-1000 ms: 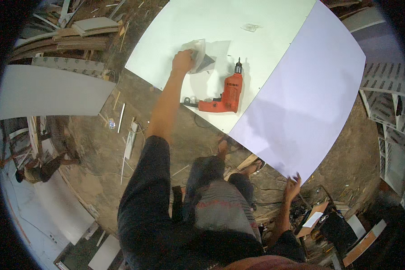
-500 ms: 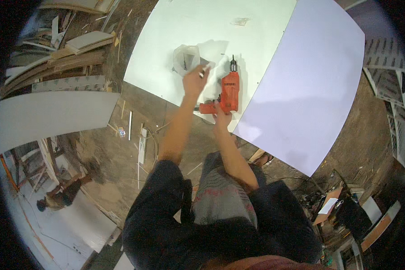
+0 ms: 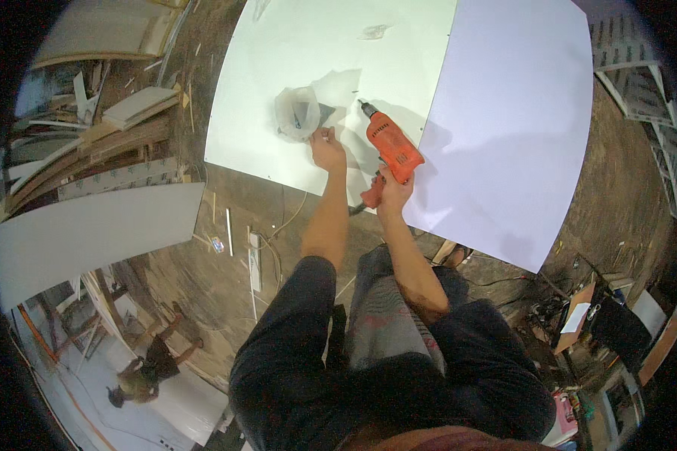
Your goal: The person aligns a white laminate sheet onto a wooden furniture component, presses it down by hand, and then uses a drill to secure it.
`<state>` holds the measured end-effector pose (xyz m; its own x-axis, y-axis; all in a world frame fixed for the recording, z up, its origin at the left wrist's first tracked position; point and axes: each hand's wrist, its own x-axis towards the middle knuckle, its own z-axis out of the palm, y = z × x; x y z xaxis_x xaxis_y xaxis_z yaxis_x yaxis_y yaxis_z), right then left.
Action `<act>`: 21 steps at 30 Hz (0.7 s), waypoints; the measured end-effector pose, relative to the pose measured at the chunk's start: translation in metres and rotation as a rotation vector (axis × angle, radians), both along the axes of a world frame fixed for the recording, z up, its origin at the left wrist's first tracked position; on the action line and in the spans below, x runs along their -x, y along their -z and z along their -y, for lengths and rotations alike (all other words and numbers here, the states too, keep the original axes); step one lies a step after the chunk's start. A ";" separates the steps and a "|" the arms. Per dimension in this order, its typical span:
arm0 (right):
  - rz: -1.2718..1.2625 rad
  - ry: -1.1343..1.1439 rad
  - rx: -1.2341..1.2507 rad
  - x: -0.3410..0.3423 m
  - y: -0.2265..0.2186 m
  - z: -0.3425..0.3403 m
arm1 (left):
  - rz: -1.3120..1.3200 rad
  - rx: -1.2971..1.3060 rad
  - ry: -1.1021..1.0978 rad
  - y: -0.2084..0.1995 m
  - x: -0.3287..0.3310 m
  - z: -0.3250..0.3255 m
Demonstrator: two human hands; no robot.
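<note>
White board (image 3: 293, 45) on a messy floor; right hand (image 3: 393, 189) gripping the drill (image 3: 390, 146), left hand (image 3: 328, 146) by the bag (image 3: 296, 113), fingers curled, pinch unclear.

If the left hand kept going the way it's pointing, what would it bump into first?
Most likely the clear plastic bag lying on the white board, just beyond the left hand; depth is hard to judge.
</note>
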<state>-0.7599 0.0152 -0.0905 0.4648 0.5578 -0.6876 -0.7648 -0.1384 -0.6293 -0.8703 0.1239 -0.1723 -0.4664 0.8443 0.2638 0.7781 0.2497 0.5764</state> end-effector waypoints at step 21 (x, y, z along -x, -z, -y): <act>0.780 -0.125 -0.010 -0.182 -0.276 0.325 | 1.591 0.325 0.779 -0.300 -0.178 0.173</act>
<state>-0.5775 -0.3094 0.1854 0.7442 0.6424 -0.1832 -0.0809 -0.1856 -0.9793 -0.6921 -0.0486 0.1280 0.4074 0.8917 -0.1974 -0.4329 0.3789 0.8180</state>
